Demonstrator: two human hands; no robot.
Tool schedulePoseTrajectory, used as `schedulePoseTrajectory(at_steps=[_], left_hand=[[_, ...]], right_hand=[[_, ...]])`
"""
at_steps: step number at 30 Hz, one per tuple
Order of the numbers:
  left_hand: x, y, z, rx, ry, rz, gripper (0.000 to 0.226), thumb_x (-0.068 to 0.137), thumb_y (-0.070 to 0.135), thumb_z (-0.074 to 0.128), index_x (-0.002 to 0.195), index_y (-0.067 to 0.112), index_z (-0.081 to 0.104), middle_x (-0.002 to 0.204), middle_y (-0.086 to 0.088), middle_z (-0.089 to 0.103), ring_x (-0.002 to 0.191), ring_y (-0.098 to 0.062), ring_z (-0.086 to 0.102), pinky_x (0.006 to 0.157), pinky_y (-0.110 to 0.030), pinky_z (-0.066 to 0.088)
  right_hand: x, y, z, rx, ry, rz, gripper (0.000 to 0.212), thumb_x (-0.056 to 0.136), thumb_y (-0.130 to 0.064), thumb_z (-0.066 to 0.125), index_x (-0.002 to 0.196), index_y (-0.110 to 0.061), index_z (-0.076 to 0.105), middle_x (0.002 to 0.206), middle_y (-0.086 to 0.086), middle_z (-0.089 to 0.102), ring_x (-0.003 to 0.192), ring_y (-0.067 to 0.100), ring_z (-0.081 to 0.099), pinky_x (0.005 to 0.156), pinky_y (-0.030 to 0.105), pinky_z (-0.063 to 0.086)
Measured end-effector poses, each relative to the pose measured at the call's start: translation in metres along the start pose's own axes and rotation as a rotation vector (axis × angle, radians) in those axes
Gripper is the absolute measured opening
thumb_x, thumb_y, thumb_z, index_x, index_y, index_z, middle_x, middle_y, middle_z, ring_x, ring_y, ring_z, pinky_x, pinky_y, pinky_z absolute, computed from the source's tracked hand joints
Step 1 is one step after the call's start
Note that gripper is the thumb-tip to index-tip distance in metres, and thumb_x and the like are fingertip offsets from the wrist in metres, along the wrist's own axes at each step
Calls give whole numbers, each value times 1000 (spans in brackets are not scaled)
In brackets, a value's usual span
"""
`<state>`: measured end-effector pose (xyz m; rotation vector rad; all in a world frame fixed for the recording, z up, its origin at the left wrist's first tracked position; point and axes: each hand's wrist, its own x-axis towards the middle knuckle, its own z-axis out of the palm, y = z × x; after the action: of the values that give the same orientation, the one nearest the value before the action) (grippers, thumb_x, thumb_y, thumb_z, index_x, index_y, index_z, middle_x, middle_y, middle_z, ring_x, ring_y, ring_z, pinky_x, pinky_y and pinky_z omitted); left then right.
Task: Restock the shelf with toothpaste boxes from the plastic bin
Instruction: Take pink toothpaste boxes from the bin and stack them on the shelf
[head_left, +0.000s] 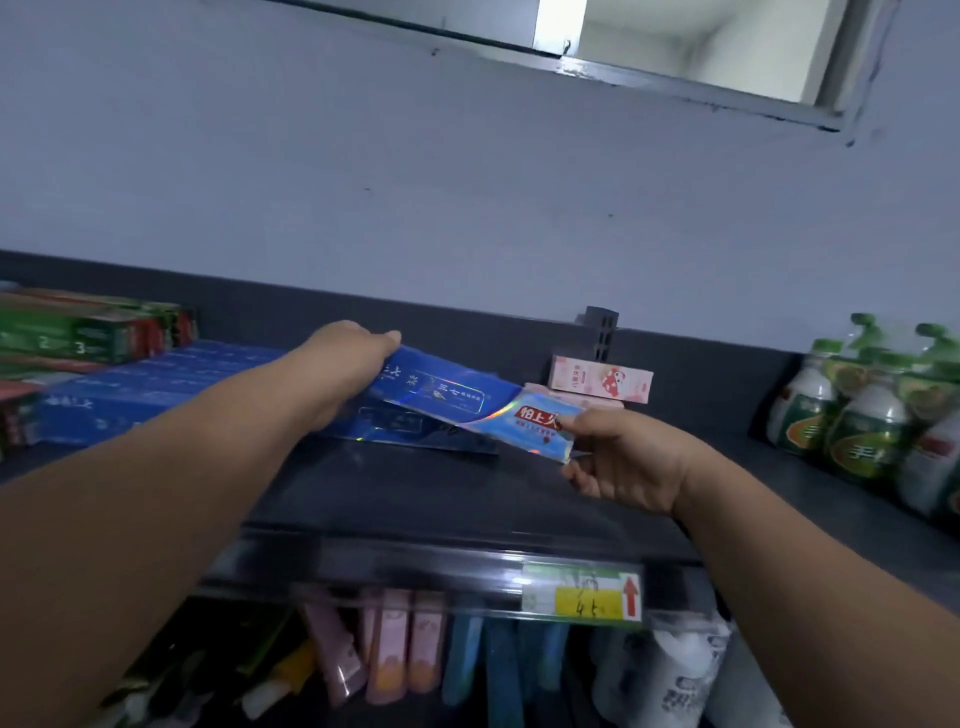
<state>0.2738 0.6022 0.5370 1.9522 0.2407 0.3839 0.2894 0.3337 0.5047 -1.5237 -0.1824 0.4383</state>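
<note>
A long blue toothpaste box (452, 397) with a shiny pale-blue end hangs tilted just above the dark top shelf (447, 493). My left hand (353, 364) grips its far left end. My right hand (618, 457) pinches its pale right end between thumb and fingers. A second blue box (395, 423) lies under it on the shelf. More blue boxes (156, 384) lie in a row to the left. The plastic bin is out of view.
Green and red boxes (88, 332) are stacked at far left. Pink boxes (600, 379) sit behind the held box, by a dark upright post (601, 332). Green-labelled bottles (872, 415) stand at right. Tubes hang below the shelf rail with a price tag (582, 592).
</note>
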Motion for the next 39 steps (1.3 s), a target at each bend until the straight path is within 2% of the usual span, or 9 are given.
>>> schedulePoseTrajectory(at_steps=[3,10,13,15,22,28,31,35,39], left_hand=[[6,-7,-10,42,-10,-21,43,88,44,52,113,11,60,112,-14,64,98,-36,62,88,-44,51],[17,5,-19,-95,-52,82,9,95,24,51,101,19,57,91,-8,58,77,-23,53,67,-31,43],[22,10,-24,38,-104,172,54,89,26,63,138,25,41,95,-2,61,79,-23,58,75,-35,50],[25,15,-25,210,-143,243,72,85,30,70,145,28,32,105,-4,60,75,-22,59,70,-34,52],[43,24,-25,538,-91,366,67,84,40,70,140,21,41,132,-6,54,107,-26,58,90,-35,49],[56,22,-18,588,-165,313,52,79,43,73,112,18,42,98,-8,61,76,-23,62,69,-36,51],[64,27,-12,628,-168,352,54,82,44,70,114,16,38,105,-7,56,87,-22,57,71,-36,46],[69,37,7,642,-123,361,59,85,45,66,120,11,33,107,-10,49,93,-27,52,73,-35,40],[72,48,26,635,-57,361,59,84,46,67,119,11,33,111,-14,51,95,-29,54,77,-38,43]], right_hand=[[12,0,7,-79,31,-10,15,95,-12,54,109,-13,57,78,7,66,52,14,60,47,17,47],[23,-19,15,-107,193,-170,13,94,-15,59,107,-17,61,90,7,67,59,18,61,48,19,51],[19,-32,10,-116,226,-224,18,94,-13,60,111,-17,61,91,8,69,64,20,62,50,22,53],[18,-37,8,-147,232,-251,18,94,-12,60,110,-18,62,89,7,69,63,18,62,50,21,53],[29,-41,12,-159,292,-336,16,93,-10,60,107,-17,64,88,3,70,56,9,66,52,20,52],[38,-53,5,-240,320,-359,25,92,-7,62,115,-17,62,99,6,70,73,16,69,64,25,57],[41,-54,-9,-303,322,-341,29,92,-10,63,120,-18,60,103,7,68,77,19,68,70,30,57],[54,-46,-44,-693,538,-283,57,83,-23,74,135,-15,51,126,7,60,99,20,62,85,36,53],[71,-41,-79,-1189,683,-184,62,81,-32,73,136,-18,49,134,7,53,113,28,55,90,35,48]])
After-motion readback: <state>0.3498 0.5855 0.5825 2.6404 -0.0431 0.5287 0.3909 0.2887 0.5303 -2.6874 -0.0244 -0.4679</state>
